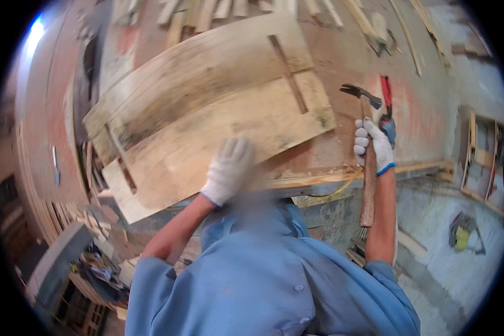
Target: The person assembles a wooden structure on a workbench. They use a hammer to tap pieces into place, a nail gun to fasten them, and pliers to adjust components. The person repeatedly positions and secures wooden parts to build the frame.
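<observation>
My left hand (228,171), in a white knit glove, lies flat with its fingers stretched out on the near part of a wide wooden panel (179,151). Two long narrow slots cut across the panel, one near each end, and dark stains run along its middle. My right hand (374,141), gloved in white with a blue cuff, is closed round the wooden handle of a claw hammer (367,168). The hammer's dark head points away from me. Just past that hand, a red-handled tool (386,92) lies on the workbench; its kind is unclear.
Many wood strips (207,14) lie along the far side of the worn workbench (330,56). A yellow cord (336,191) hangs at the bench's near edge. A wooden frame (481,159) stands at the right, and offcuts (98,266) are heaped at lower left.
</observation>
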`<state>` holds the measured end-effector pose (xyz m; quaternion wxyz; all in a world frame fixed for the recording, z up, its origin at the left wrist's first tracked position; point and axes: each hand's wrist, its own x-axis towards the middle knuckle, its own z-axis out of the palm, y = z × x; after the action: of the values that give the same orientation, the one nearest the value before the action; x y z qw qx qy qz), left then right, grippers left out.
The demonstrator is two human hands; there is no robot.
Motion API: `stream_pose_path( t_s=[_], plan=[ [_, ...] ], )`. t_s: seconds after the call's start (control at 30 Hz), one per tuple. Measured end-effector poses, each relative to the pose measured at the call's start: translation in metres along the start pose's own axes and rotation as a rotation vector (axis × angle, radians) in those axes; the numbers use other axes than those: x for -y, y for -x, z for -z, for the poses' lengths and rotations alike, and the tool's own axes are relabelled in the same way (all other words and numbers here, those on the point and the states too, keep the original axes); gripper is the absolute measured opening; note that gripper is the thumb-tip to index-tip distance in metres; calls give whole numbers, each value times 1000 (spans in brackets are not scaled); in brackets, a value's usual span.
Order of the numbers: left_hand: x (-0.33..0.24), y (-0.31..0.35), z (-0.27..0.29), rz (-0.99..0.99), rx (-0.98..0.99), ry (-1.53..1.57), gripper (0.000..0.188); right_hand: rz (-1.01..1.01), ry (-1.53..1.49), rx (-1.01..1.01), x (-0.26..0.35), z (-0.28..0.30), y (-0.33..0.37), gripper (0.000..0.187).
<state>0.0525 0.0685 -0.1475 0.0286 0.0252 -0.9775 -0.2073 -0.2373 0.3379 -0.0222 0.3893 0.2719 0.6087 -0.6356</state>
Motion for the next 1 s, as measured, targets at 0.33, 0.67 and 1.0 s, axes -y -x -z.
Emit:
stream_pose_path(
  t_s=[0.33, 0.67, 1.0],
  plan=[
    [77, -47, 28, -110, 72, -217, 59, -89, -64, 51, -36, 61, -13, 23],
    [5, -32, 17, 39, 150, -235, 56, -73, 491, 151, -55, 88, -18, 21],
    [-39, -112, -28, 182, 21, -154, 72, 43, 387, 106, -62, 74, 0, 19]
  ],
)
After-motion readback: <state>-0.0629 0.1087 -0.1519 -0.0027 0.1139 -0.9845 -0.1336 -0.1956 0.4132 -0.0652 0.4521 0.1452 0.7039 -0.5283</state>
